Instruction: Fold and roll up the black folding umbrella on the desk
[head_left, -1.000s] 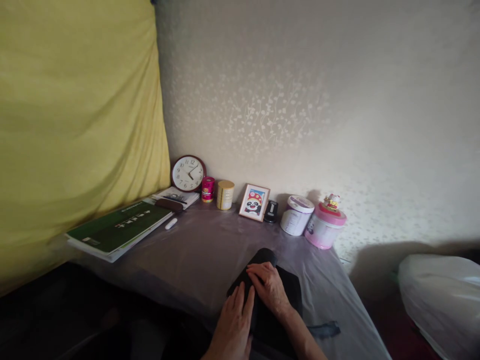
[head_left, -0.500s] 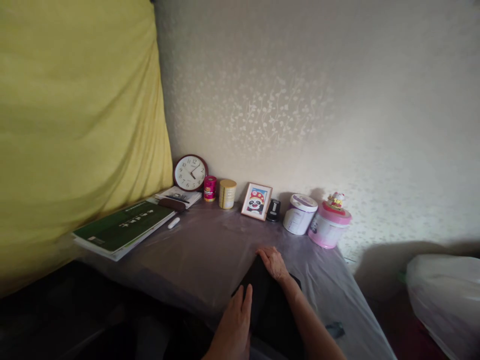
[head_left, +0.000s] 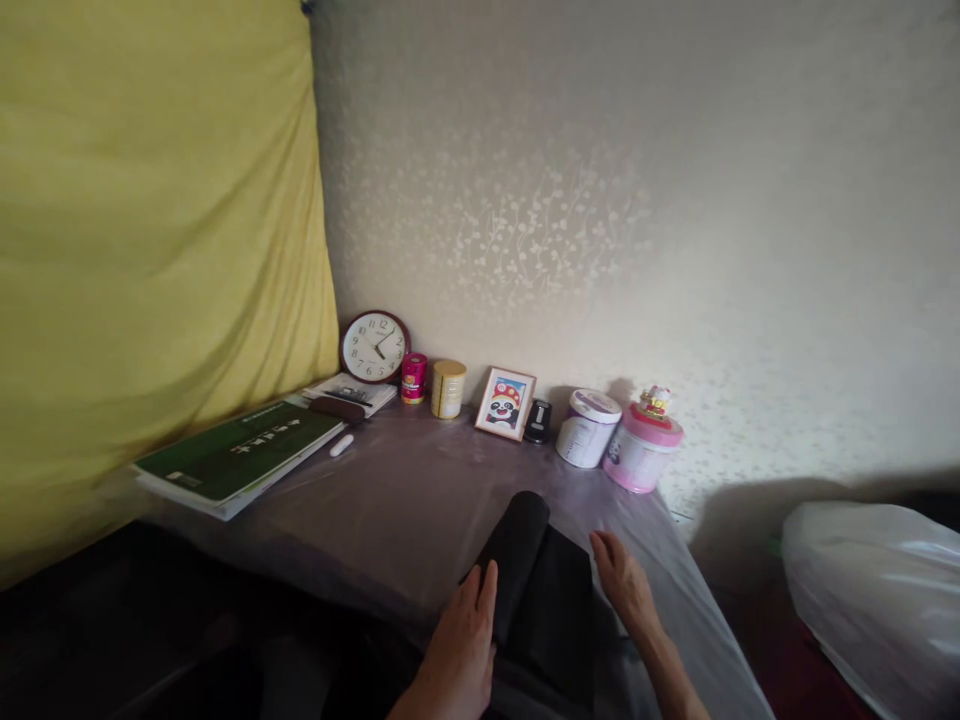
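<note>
A black folded cloth lies on the table's near part, its left side rolled or folded over into a raised, rounded edge. My left hand rests against that left side with its fingers stretched out; its thumb is not clearly visible. Just off the cloth's right edge is my right hand, palm down, its fingers loosely bent and nothing visible in them. The cloth's near end runs into dark shadow between my forearms.
A grey-purple cover spreads over the table. Along the wall stand a clock, a pink can, a yellow tin, a panda picture frame, a black stapler-like object and two tubs. Green book at left.
My right hand has moved off the top of the black cloth to its right side. The cloth's far left part now stands up as a rounded fold. My left hand stays at its left edge.
</note>
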